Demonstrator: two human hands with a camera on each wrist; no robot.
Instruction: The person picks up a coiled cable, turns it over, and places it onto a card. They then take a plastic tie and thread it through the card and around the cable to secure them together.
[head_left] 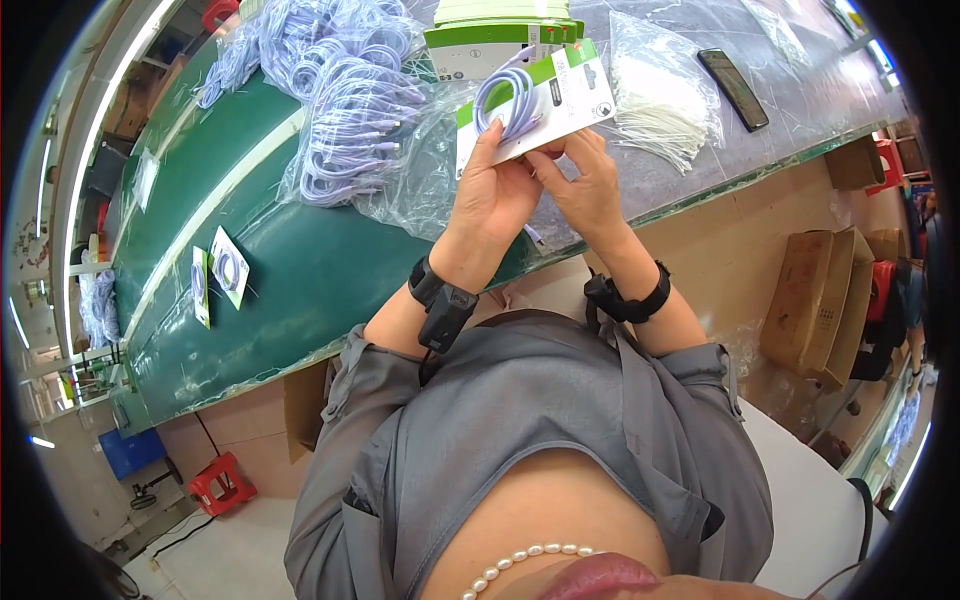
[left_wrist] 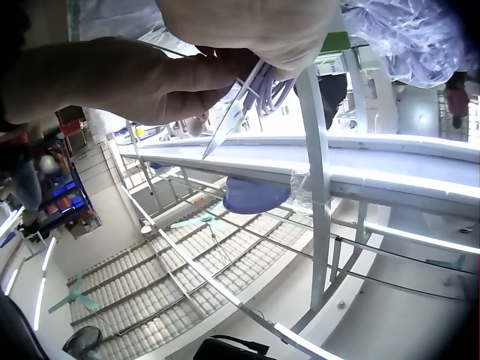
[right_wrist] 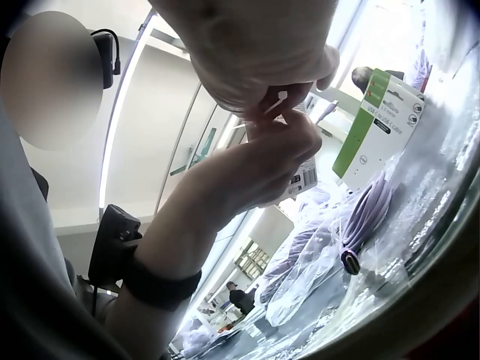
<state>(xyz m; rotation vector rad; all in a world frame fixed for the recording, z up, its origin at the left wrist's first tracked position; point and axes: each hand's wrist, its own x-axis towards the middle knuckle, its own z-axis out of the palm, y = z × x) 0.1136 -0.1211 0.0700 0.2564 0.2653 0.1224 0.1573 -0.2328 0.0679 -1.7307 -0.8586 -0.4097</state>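
Note:
A white and green packaging card (head_left: 570,97), tilted over the table edge, carries a coiled lavender cable (head_left: 508,100). My left hand (head_left: 492,205) grips the card's lower left side, its thumb on the coil. At the lower edge my right hand (head_left: 588,185) has curled fingers behind the card, close to the left fingers. A thin white cable tie (left_wrist: 244,88) shows at the back in the left wrist view; the right fingers pinch there, mostly hidden. Beneath the hands lies another lavender cable (right_wrist: 367,214) with its plug toward the right wrist camera.
Bundled lavender cables (head_left: 350,130) in plastic lie left of the hands. A stack of green and white cards (head_left: 480,52) stands behind. To the right are a bag of white cable ties (head_left: 655,110) and a phone (head_left: 733,90). Two carded cables (head_left: 230,268) lie at far left.

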